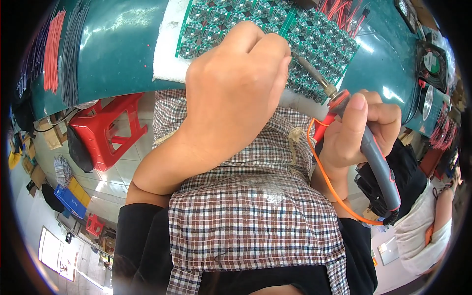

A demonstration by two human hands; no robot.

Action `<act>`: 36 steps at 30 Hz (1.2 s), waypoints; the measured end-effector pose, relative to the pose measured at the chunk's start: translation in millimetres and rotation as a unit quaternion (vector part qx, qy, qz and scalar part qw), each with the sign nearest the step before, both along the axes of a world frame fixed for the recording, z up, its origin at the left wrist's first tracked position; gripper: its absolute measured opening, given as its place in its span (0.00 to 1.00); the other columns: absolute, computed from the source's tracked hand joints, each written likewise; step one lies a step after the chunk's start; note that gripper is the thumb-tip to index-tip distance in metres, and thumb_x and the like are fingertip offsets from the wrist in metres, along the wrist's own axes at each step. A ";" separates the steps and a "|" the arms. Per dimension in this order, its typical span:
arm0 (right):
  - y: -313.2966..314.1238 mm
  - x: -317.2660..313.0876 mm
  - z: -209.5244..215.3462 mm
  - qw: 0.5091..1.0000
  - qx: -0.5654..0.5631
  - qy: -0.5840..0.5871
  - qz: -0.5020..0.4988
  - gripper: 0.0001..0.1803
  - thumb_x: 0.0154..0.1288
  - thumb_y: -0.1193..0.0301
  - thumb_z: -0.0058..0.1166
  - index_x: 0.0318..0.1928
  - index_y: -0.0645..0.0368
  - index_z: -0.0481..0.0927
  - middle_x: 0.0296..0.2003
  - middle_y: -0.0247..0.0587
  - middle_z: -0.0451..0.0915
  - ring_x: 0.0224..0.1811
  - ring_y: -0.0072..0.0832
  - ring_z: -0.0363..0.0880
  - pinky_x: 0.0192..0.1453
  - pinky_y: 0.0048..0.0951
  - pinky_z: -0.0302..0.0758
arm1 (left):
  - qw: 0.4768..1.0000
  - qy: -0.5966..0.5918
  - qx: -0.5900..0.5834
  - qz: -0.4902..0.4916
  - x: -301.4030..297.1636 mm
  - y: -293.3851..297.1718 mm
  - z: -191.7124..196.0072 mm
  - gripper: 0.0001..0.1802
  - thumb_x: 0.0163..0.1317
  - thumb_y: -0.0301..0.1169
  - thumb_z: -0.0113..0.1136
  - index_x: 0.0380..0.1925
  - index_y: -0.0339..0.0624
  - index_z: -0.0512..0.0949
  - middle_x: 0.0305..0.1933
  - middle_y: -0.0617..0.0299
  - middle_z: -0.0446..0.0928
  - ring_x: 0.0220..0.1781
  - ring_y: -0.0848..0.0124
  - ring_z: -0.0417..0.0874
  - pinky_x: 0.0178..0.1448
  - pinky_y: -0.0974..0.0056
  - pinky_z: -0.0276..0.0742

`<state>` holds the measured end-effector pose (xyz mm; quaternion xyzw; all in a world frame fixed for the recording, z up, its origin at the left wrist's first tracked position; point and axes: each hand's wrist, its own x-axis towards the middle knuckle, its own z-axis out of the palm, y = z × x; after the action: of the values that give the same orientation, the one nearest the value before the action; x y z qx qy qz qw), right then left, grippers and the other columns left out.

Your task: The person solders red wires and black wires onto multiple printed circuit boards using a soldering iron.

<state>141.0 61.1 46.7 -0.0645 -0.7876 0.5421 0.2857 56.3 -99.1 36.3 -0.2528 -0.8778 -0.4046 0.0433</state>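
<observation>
My right hand (358,129) is wrapped round the grey and red handle of a soldering iron (381,169), whose metal tip slants up and left over green circuit boards (209,18). An orange cord (319,169) loops by the iron. My left hand (236,81) is closed above the boards, back of the hand up, beside the iron's tip. Its fingertips and whatever they pinch are hidden behind the hand. The boards form panels of several small round units. Beneath them lies a slab of white foam (168,61).
Bundles of red wires (52,54) and grey wires (73,51) lie on the green table (115,54) at left. More red wires (339,14) stand behind the boards. A black fan (432,65) is at right. A red stool (101,137) stands below; another person (425,231) is at lower right.
</observation>
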 end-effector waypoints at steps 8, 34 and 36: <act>2.0 2.7 -1.9 1.000 0.008 0.003 -0.003 0.16 0.65 0.83 0.58 0.35 0.57 0.62 0.20 0.36 0.73 0.20 0.16 0.66 0.25 0.19 0.64 | 1.000 -0.007 -0.008 -0.005 0.2 -2.1 5.4 0.04 0.57 0.25 0.69 0.33 0.45 0.84 0.31 0.67 0.77 0.21 0.77 0.74 0.26 0.70 0.69; -3.2 0.2 -0.4 0.999 -0.005 0.014 -0.041 0.15 0.66 0.81 0.57 0.31 0.57 0.63 0.19 0.34 0.70 0.19 0.15 0.63 0.24 0.20 0.61 | 0.999 -0.011 -0.030 -0.009 1.2 -0.5 3.3 0.05 0.57 0.23 0.69 0.33 0.44 0.83 0.31 0.65 0.79 0.24 0.76 0.81 0.27 0.71 0.74; -1.1 1.2 -1.8 1.000 -0.008 0.005 -0.017 0.15 0.65 0.83 0.58 0.34 0.57 0.63 0.20 0.35 0.73 0.20 0.15 0.65 0.26 0.19 0.63 | 0.999 -0.012 -0.029 -0.009 1.7 -0.1 3.1 0.05 0.57 0.23 0.69 0.33 0.44 0.83 0.31 0.65 0.79 0.24 0.76 0.81 0.27 0.71 0.74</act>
<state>142.3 60.0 44.9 -0.0769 -0.7808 0.5436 0.2981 58.0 -99.2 39.4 -0.2566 -0.8873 -0.3827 0.0220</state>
